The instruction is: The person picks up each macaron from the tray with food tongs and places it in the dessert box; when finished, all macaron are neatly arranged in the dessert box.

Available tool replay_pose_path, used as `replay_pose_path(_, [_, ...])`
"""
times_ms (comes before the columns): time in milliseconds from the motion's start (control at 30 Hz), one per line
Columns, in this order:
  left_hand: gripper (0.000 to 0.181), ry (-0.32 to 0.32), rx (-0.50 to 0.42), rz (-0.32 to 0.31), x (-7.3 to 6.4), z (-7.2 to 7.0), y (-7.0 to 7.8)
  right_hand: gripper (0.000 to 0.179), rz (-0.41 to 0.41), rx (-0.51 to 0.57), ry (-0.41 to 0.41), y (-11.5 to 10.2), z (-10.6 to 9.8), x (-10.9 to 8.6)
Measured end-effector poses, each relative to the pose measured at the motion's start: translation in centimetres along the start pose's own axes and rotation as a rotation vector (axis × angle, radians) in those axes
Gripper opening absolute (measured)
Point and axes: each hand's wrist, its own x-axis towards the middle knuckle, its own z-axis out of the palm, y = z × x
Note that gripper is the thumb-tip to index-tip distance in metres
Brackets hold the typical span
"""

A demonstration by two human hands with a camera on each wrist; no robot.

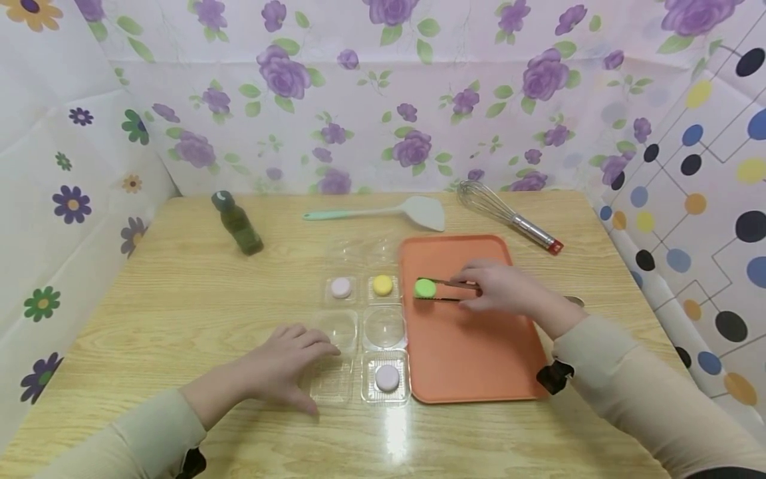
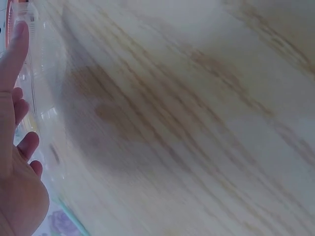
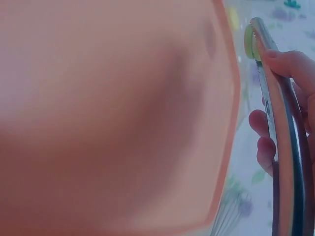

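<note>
My right hand (image 1: 497, 286) grips metal tongs (image 3: 283, 132), and a green macaron (image 1: 425, 289) is pinched between their tips. They are over the left part of an orange tray (image 1: 473, 362). To its left lies a clear plastic macaron box (image 1: 385, 327) with compartments. A pink macaron (image 1: 341, 287) and a yellow one (image 1: 382, 285) sit in one row of it, and a lilac macaron (image 1: 387, 378) in the row nearest me. My left hand (image 1: 287, 362) is at the box's left side, fingers relaxed, fingertips overlapping its edge in the head view.
Behind the box lies a white spatula (image 1: 383, 211) with a mint handle. A whisk (image 1: 509, 216) is at the back right, and a dark green bottle (image 1: 238, 223) at the back left. Part of a metal utensil (image 1: 574, 301) shows past the right forearm. Patterned cloths surround the wooden table.
</note>
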Motion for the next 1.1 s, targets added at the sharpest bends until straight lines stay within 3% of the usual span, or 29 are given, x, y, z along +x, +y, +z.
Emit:
replay_pose_path(267, [0.089, -0.006, -0.068, -0.035, -0.1, 0.2, -0.1, 0.037, -0.1, -0.005, -0.057, -3.9, 0.8, 1.6])
replay_pose_path(767, [0.091, 0.022, -0.063, -0.056, -0.1, 0.5, -0.2, 0.041, -0.301, -0.026, -0.173, -9.9, 2.3, 5.2])
replay_pose_path(1100, [0.092, 0.02, -0.076, -0.075, -0.2, 0.8, -0.3, 0.04, -0.34, -0.035, -0.177, -11.0, 2.6, 5.3])
